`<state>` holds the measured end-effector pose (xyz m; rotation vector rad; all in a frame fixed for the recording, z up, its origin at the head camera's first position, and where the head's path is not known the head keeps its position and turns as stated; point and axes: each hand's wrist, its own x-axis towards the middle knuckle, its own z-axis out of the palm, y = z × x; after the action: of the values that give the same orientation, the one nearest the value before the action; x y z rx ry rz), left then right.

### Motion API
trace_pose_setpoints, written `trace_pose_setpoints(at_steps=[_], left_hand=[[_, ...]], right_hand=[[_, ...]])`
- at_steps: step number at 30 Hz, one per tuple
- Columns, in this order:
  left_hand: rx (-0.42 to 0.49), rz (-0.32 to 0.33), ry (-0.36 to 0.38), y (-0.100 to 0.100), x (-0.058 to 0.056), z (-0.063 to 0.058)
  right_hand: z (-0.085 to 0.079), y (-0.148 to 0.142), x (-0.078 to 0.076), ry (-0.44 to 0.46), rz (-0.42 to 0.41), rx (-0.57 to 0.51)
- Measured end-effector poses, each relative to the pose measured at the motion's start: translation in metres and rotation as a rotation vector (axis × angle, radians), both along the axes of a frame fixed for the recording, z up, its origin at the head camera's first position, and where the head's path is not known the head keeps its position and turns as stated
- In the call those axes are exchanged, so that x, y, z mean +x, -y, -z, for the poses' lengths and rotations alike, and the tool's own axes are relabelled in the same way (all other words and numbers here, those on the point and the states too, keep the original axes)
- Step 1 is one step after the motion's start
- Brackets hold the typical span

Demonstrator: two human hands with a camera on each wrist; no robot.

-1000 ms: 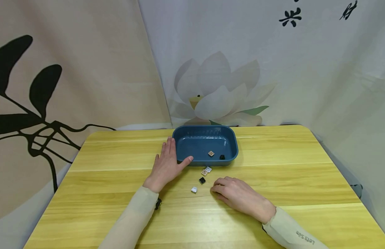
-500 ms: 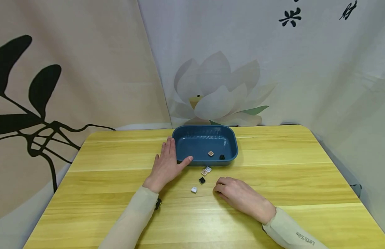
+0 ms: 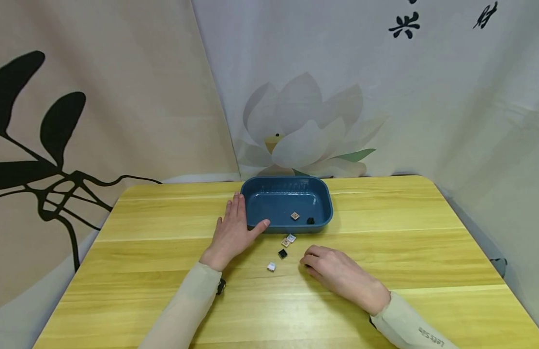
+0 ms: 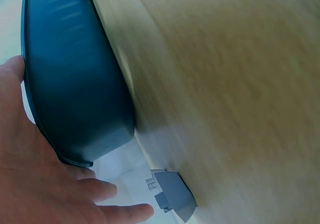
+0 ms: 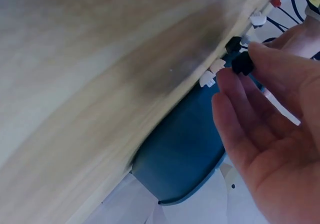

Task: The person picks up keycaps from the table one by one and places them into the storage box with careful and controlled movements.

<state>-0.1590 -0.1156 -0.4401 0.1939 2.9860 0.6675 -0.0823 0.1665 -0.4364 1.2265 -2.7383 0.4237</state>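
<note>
In the head view, a dark blue tray (image 3: 256, 228) sits near the table's back edge, with a tan keycap (image 3: 295, 216) and a black keycap (image 3: 310, 221) inside. My left hand (image 3: 232, 235) lies along its left side, fingers straight, thumb at the front rim. In front of the tray are a white keycap (image 3: 291, 238), a second tan keycap (image 3: 285, 242), another black keycap (image 3: 283, 253) and, closest to me, another white keycap (image 3: 271, 266). To their right, my right hand (image 3: 339, 276) pinches a black keycap (image 5: 242, 63), visible in the right wrist view but hidden from the head.
A wooden table (image 3: 143, 271) bears everything. Behind it hangs a printed curtain (image 3: 339, 97). In the left wrist view, a grey object of unclear kind (image 4: 175, 194) shows past the tray; thin cables (image 5: 292, 14) appear in the right wrist view's top corner.
My right hand has shifted slightly to the right, away from the loose keycaps. The left hand and the tray stay as they were.
</note>
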Motion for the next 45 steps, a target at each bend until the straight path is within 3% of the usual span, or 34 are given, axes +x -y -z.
trace_pose_setpoints(at_steps=[21, 29, 45], left_hand=[[-0.003, 0.003, -0.014, 0.0, 0.002, 0.0], [0.003, 0.002, -0.006, 0.0, 0.002, -0.002], [-0.003, 0.002, 0.003, 0.0, 0.001, -0.001]], right_hand=[[-0.026, -0.003, -0.013, -0.037, 0.083, -0.149], [-0.039, -0.002, -0.025, -0.096, 0.104, -0.19], [-0.055, 0.007, -0.055, -0.107, 0.158, -0.267]])
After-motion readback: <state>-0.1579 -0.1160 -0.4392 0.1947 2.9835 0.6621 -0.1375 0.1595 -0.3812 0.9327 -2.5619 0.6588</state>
